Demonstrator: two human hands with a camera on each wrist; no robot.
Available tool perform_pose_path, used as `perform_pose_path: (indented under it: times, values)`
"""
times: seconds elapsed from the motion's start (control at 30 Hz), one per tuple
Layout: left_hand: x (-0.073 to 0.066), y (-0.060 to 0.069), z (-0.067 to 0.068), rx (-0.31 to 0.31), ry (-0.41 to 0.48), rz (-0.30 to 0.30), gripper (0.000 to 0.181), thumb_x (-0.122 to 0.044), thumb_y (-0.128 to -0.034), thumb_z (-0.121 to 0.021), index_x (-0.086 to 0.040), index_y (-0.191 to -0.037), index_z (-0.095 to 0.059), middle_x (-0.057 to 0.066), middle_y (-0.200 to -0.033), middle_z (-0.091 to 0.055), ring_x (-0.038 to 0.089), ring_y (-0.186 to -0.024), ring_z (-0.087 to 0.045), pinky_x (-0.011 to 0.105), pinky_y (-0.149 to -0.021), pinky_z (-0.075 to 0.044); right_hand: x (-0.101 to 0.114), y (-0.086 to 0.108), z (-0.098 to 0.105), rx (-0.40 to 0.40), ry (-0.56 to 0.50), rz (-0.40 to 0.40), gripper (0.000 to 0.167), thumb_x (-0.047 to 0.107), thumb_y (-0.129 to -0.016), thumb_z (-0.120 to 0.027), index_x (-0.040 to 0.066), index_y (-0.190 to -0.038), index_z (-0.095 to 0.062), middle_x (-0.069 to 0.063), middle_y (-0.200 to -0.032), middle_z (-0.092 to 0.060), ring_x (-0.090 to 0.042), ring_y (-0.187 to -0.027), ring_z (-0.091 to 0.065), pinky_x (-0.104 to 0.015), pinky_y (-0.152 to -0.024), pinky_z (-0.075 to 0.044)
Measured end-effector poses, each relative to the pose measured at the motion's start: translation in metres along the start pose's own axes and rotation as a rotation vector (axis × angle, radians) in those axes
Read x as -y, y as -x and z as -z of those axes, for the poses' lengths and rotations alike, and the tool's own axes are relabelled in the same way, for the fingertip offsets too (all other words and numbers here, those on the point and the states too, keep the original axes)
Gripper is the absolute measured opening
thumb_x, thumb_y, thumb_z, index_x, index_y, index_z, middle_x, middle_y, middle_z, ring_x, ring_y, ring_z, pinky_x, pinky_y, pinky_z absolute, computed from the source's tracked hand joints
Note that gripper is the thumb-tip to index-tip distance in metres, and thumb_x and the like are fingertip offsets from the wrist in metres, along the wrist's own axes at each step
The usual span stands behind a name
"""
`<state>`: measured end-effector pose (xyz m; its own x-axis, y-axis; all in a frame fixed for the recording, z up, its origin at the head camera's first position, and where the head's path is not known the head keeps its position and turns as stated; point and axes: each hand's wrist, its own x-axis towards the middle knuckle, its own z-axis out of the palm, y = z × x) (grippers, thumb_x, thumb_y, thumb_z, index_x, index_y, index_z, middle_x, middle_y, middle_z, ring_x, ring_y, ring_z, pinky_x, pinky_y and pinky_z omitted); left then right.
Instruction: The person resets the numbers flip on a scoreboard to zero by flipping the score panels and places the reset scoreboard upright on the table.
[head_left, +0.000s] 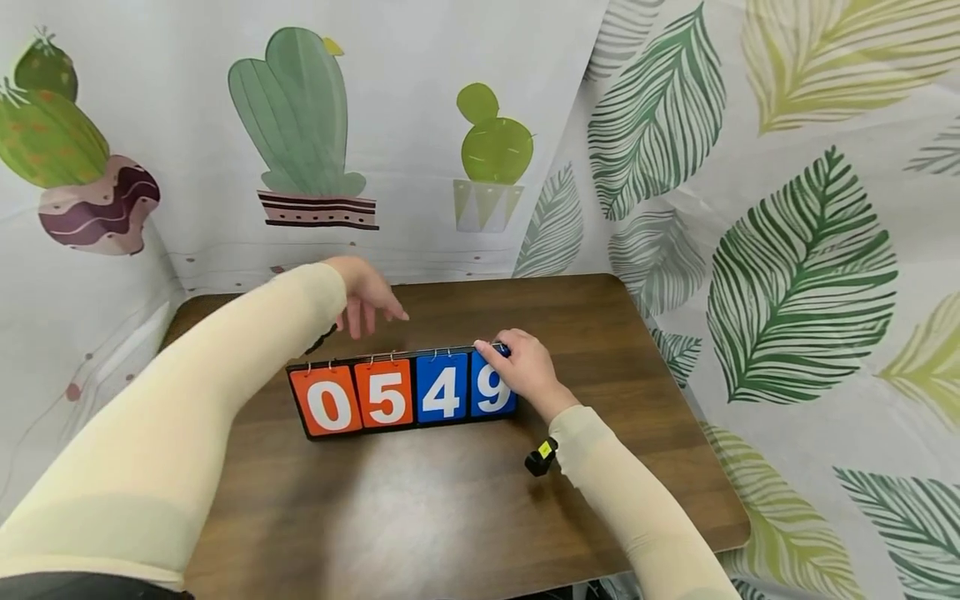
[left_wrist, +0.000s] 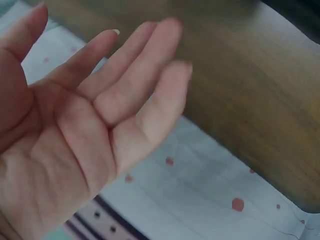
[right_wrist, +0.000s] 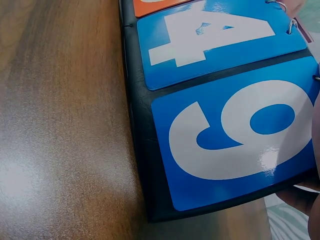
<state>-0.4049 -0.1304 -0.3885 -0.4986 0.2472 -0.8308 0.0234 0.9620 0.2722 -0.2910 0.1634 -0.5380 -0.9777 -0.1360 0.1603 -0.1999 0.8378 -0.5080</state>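
Note:
A flip scoreboard [head_left: 414,400] with a black backing stands on the brown table. Its two orange cards read 0 and 5, its two blue cards 4 and 9, all hung on metal rings. My right hand [head_left: 525,367] grips the board's upper right corner, the thumb in front over the blue 9 card [right_wrist: 240,135] and fingers behind. My left hand [head_left: 367,296] hovers above and behind the board's top edge, apart from it. In the left wrist view the left palm [left_wrist: 65,140] shows with fingers loosely bent and nothing held.
The wooden table [head_left: 420,517] has a back edge close to a white curtain [head_left: 420,108] printed with cacti. Leaf-printed cloth [head_left: 795,275] hangs along the right side. A small black strap device [head_left: 542,458] sits on the right wrist.

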Motion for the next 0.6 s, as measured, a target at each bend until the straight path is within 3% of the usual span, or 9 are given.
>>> perform_pose_path:
  times: [0.1, 0.23, 0.33, 0.6]
  values:
    - [0.001, -0.023, -0.012, 0.117, 0.099, 0.080, 0.076, -0.055, -0.1001, -0.059, -0.010, -0.158, -0.040, 0.028, -0.141, -0.060, 0.038, -0.112, -0.072, 0.042, -0.088, -0.060, 0.002, 0.002, -0.003, 0.004, -0.003, 0.007, 0.064, 0.077, -0.096, -0.042, 0.020, -0.102, -0.071, -0.002, -0.106, -0.070, -0.022, -0.097, -0.065, -0.044, -0.086, -0.061]
    - [0.006, -0.047, -0.026, 0.258, 0.205, 0.151, 0.081, -0.052, -0.0997, -0.062, -0.009, -0.160, -0.031, 0.035, -0.148, -0.049, 0.047, -0.124, -0.063, 0.053, -0.104, -0.053, 0.004, 0.003, -0.006, 0.015, -0.007, 0.019, 0.065, 0.079, -0.096, -0.040, 0.021, -0.101, -0.070, -0.001, -0.103, -0.069, -0.020, -0.094, -0.065, -0.043, -0.085, -0.061]
    - [0.009, -0.056, -0.031, 0.273, 0.196, 0.163, 0.080, -0.053, -0.0978, -0.064, -0.010, -0.158, -0.034, 0.035, -0.148, -0.048, 0.046, -0.124, -0.060, 0.063, -0.106, -0.048, 0.003, 0.003, -0.006, 0.012, -0.009, 0.018, 0.066, 0.079, -0.095, -0.040, 0.021, -0.102, -0.070, 0.000, -0.102, -0.069, -0.020, -0.094, -0.064, -0.043, -0.085, -0.061]
    - [0.015, -0.062, -0.026, 0.292, 0.227, 0.158, 0.076, -0.052, -0.0975, -0.065, -0.017, -0.158, -0.036, 0.029, -0.143, -0.053, 0.044, -0.121, -0.062, 0.065, -0.102, -0.050, -0.002, 0.000, 0.000, 0.010, 0.006, -0.001, 0.066, 0.079, -0.095, -0.040, 0.021, -0.103, -0.070, -0.001, -0.104, -0.069, -0.020, -0.095, -0.064, -0.043, -0.087, -0.061]
